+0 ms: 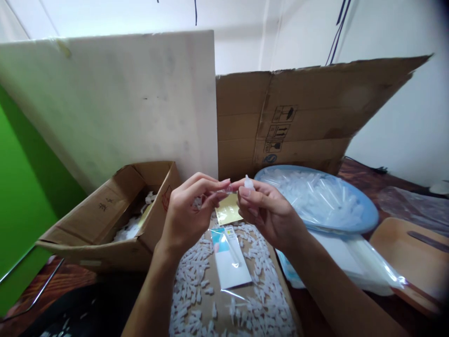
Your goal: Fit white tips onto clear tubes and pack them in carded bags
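My left hand (192, 206) pinches a small clear plastic piece (228, 189), whose other end meets the fingers of my right hand. Between thumb and index finger, my right hand (268, 210) grips a small white nozzle (248, 181), its narrow tip pointing up. Both hands are raised and close together over a cardboard sheet (217, 306) strewn with many small white nozzle-like pieces (192, 267). Below the hands lies a clear packet with a blue and white card (228, 264). A pale yellow slip (228, 209) shows just behind it, partly covered by my fingers.
An open cardboard box (94, 252) with white pieces stands left. To the right, a blue basin (368, 215) holds bagged translucent plastic parts (312, 196). Near it are white plastic packets (340, 257) and a tan stool (410, 252). A white board (140, 103) and cardboard panel (308, 107) stand behind.
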The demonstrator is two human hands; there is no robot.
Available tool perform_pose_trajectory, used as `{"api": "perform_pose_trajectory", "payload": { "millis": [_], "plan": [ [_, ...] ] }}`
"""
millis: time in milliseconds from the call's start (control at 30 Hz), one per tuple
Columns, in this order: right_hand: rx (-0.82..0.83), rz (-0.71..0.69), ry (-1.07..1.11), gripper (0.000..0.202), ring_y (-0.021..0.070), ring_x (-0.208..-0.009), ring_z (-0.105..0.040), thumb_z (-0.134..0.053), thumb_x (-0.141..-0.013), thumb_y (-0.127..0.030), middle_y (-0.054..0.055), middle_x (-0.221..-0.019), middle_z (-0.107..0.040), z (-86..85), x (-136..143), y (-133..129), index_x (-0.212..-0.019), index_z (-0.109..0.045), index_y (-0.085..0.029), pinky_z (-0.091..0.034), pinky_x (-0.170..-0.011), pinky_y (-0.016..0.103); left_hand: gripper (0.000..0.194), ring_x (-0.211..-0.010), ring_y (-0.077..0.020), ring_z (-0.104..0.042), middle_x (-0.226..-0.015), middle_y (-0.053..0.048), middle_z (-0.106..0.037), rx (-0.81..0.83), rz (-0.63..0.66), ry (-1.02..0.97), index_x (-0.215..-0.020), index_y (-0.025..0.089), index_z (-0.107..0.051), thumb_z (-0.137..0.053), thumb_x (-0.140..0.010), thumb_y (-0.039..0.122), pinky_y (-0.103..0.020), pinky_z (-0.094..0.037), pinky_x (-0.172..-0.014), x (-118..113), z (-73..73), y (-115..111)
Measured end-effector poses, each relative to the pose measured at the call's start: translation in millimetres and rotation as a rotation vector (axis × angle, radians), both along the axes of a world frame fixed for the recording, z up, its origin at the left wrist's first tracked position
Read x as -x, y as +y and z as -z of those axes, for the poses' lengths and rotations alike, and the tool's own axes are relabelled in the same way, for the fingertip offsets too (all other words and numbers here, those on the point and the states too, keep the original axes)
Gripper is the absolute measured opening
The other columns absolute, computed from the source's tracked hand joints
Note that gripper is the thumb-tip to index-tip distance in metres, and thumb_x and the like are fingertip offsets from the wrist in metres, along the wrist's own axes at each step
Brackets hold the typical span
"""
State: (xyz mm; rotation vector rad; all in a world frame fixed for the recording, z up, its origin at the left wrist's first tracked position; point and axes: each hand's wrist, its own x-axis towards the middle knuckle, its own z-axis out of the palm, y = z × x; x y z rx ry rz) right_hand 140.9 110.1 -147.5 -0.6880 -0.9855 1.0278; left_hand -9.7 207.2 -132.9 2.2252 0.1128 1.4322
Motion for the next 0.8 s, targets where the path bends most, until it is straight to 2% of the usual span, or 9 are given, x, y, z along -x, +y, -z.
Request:
{"api": "perform_pose_trajectory", "payload": {
  "millis": [167, 267, 400, 500, 633, 733, 800],
  "plan": [
    [-0.01, 0.217, -0.139, 0.015, 0.0045, -0.046, -0.027, -0.087, -0.079, -0.032, -0.008, -0.052, -0.047, 3.2, -1.2, 1.6, -0.085, -0.08, -0.02, -0.014, -0.044, 0.025, 0.011, -0.067, -0.0073, -0.061, -0.084, -0.001, -0.07, -0.03, 0.004, -0.021, -0.1, 0.017, -0.077, -0.074, -0.09, 0.014, -0.022, -0.051, -0.058, -6.5, 1.7, -4.1],
    [-0.042, 0.297, -0.214, 0.011, 0.0061, -0.048, -0.033, -0.086, -0.079, -0.03, -0.006, -0.058, -0.059, 5.0, -4.4, 1.2, -0.086, -0.082, -0.022, -0.022, -0.046, 0.026, 0.013, -0.064, -0.007, -0.058, -0.081, 0.001, -0.067, -0.036, -0.001, -0.025, -0.102, 0.019, -0.077, -0.074, -0.09, 0.015, -0.022, -0.049, -0.056, -7.1, 2.5, -5.9],
    [-0.095, 0.337, -0.254, 0.008, 0.0094, -0.059, -0.051, -0.086, -0.08, -0.026, -0.002, -0.073, -0.072, 8.5, -6.8, -0.4, -0.087, -0.082, -0.025, -0.037, -0.055, 0.027, 0.015, -0.066, -0.0077, -0.059, -0.082, 0.001, -0.068, -0.058, -0.013, -0.029, -0.104, 0.02, -0.076, -0.074, -0.09, 0.015, -0.023, -0.05, -0.058, -5.1, 1.5, -8.7],
    [-0.115, 0.38, -0.263, 0.01, 0.0128, -0.064, -0.057, -0.088, -0.078, -0.027, 0.0, -0.073, -0.073, 12.6, -6.9, -0.2, -0.086, -0.082, -0.025, -0.041, -0.058, 0.029, 0.013, -0.068, -0.009, -0.061, -0.081, 0.001, -0.068, -0.067, -0.024, -0.03, -0.103, 0.02, -0.076, -0.073, -0.091, 0.016, -0.024, -0.05, -0.059, -3.1, 0.0, -10.6],
    [-0.15, 0.447, -0.262, 0.014, 0.0117, -0.058, -0.053, -0.091, -0.074, -0.029, -0.002, -0.066, -0.068, 16.9, -8.6, 0.8, -0.079, -0.08, -0.024, -0.04, -0.054, 0.028, 0.013, -0.063, -0.0088, -0.059, -0.077, 0.001, -0.067, -0.035, -0.002, -0.007, -0.105, 0.02, -0.076, -0.072, -0.092, 0.02, -0.024, -0.049, -0.057, -2.6, -0.3, -12.8],
    [-0.166, 0.483, -0.287, 0.018, 0.0115, -0.057, -0.052, -0.093, -0.072, -0.031, -0.003, -0.065, -0.066, 14.3, -11.7, -1.0, -0.075, -0.077, -0.023, -0.04, -0.053, 0.028, 0.012, -0.065, -0.009, -0.06, -0.078, 0.001, -0.068, 0.002, 0.038, -0.01, -0.105, 0.019, -0.075, -0.07, -0.093, 0.02, -0.024, -0.05, -0.058, -3.7, 0.6, -13.4],
    [-0.163, 0.495, -0.352, 0.018, 0.0113, -0.057, -0.052, -0.091, -0.075, -0.033, -0.003, -0.066, -0.064, 8.5, -14.0, -4.5, -0.076, -0.075, -0.024, -0.04, -0.053, 0.027, 0.013, -0.069, -0.0095, -0.062, -0.082, 0.0, -0.069, 0.006, 0.035, -0.024, -0.105, 0.019, -0.075, -0.07, -0.094, 0.019, -0.025, -0.052, -0.062, -3.4, 0.9, -12.9]
  ]
}}
